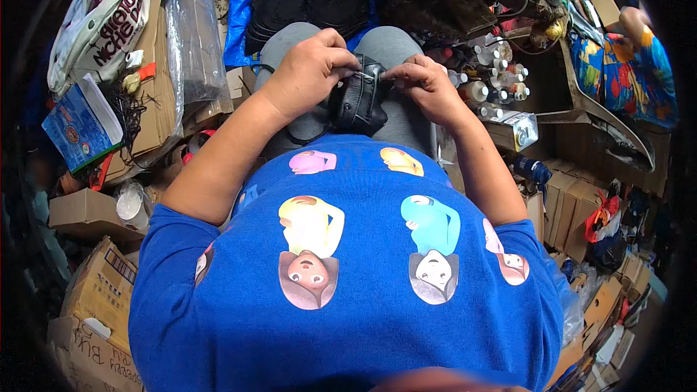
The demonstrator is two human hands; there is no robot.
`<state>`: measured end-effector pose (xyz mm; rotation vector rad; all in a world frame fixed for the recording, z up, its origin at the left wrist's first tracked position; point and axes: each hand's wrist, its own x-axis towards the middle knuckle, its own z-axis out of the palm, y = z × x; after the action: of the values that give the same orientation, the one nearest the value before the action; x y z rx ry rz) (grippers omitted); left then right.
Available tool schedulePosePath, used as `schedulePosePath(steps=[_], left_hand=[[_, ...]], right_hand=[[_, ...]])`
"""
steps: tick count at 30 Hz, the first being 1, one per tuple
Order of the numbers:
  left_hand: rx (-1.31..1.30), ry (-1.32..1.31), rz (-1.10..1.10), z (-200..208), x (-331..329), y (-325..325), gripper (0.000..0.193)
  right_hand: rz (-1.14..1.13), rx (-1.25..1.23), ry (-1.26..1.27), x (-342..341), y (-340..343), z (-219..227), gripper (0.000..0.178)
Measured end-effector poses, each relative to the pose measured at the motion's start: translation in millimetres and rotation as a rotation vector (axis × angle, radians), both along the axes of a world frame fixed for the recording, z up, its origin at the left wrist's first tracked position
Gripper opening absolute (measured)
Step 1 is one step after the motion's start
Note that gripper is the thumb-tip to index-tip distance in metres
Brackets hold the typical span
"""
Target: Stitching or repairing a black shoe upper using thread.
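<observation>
A shiny black leather-like piece with seams and small round marks rests on my lap, between my grey-clad knees. My left hand is closed in a pinch at its upper left edge. At its upper right, my right hand also has thumb and forefinger pressed together; what they hold is too small to make out. Between the fingertips a thin pale glint crosses the piece. A black cord-like strip curves down over my left thigh.
Beyond my knees, stacked black pieces lie on a blue plastic sheet. Several small capped bottles stand at the right, near a white-and-silver box. Cardboard, a blue book and a white cloth bag crowd the left.
</observation>
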<state>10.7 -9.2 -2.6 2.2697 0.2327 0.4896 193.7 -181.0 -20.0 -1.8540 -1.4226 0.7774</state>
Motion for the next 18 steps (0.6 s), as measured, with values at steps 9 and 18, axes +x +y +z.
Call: schedulePosePath(steps=[9,18], left_hand=[[0.041,0.067,-0.023,-1.5,2.8,3.4,0.018],[0.135,0.023,-0.098,-3.6,2.9,5.2,0.019]], right_hand=[[0.005,0.001,0.024,0.6,-1.4,-1.5,0.038],[0.002,0.004,0.084,4.0,-2.2,-4.8,0.026]])
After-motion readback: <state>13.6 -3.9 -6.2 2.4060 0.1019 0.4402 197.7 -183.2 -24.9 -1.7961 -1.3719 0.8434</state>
